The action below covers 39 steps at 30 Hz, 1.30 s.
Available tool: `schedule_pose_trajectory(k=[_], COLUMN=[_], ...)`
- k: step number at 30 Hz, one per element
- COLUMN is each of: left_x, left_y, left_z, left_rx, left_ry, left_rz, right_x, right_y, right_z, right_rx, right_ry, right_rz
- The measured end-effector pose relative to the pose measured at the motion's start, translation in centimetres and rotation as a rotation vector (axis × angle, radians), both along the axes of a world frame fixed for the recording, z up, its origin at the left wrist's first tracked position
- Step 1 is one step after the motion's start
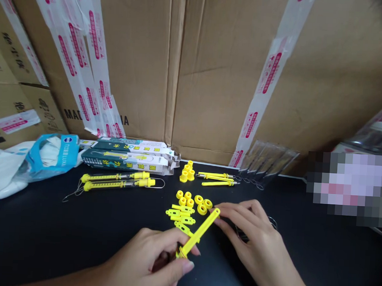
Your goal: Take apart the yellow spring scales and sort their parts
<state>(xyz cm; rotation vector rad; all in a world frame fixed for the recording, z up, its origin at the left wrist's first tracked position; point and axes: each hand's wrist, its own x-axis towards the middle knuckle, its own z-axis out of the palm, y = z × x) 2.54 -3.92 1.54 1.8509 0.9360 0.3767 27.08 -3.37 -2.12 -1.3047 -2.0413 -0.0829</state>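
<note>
My left hand [168,254] is closed around the lower end of a yellow slotted plastic rod [201,232], which tilts up and to the right. A yellow collar shows at the rod's base, partly hidden by my fingers. My right hand [253,226] has its thumb and index finger pinched together beside the rod's upper end. What that pinch holds, if anything, is hidden. Just past these fingertips lie three yellow rings [202,209]. Several flat yellow tabs with holes [183,220] lie behind my left hand, below a cluster of small yellow caps [182,201]. Metal wire pieces [242,234] show partly under my right hand.
Two assembled yellow spring scales [117,184] with hooks lie at left, before printed boxes [125,161]. Yellow flanged plugs [187,174] and yellow rods with springs [217,179] lie farther back. Clear tubes [267,163] lean against a cardboard wall [221,76]. A blue packet [54,156] sits left.
</note>
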Motion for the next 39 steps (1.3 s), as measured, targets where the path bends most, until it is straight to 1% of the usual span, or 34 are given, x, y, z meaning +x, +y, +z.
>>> schedule_pose_trajectory(k=[2, 4, 8, 11, 14, 19, 21, 24, 26, 29, 32, 36, 39], left_x=[0.0, -0.1, -0.3, -0.3, -0.4, -0.5, -0.5, -0.4, -0.4, -0.5, -0.6, -0.7, -0.6], left_y=[0.1, 0.2, 0.5, 0.6, 0.7, 0.8, 0.8, 0.9, 1.0, 1.0, 1.1, 1.2, 1.2], left_z=[-0.2, -0.6, -1.1, -1.1, -1.0, -1.1, -1.1, -1.1, -1.1, -1.0, -1.0, -1.1, -1.1], left_rx=[0.004, -0.022, -0.119, -0.12, -0.099, -0.091, -0.106, -0.115, -0.106, -0.094, -0.075, -0.078, -0.091], left_ry=[-0.017, -0.057, -0.172, -0.226, -0.229, -0.227, -0.233, -0.226, -0.206, -0.195, -0.206, -0.201, -0.191], left_rz=[0.002, 0.025, 0.121, 0.165, 0.199, 0.251, 0.27, 0.287, 0.308, 0.37, 0.413, 0.41, 0.415], right_x=[0.0, 0.0, -0.3, -0.9, -1.1, -0.5, -0.3, -0.5, -0.8, -1.4, -1.9, -2.1, -2.0], right_y=[-0.1, -0.2, -0.5, -0.7, -0.7, -0.3, -0.2, -0.2, -0.5, -1.1, -2.0, -2.6, -2.7], right_z=[0.0, 0.0, 0.1, 0.3, 0.2, -0.8, -1.0, -0.9, -0.5, 0.4, 1.4, 2.2, 2.3], right_rx=[0.033, 0.02, -0.028, -0.029, -0.02, -0.017, -0.024, -0.024, -0.054, -0.113, -0.102, -0.091, -0.109], right_ry=[-0.035, -0.031, 0.061, 0.103, 0.106, 0.022, 0.023, 0.055, 0.072, 0.105, 0.135, 0.146, 0.15], right_rz=[-0.004, -0.017, -0.072, -0.071, -0.023, -0.02, -0.008, 0.005, 0.012, 0.107, 0.228, 0.315, 0.343])
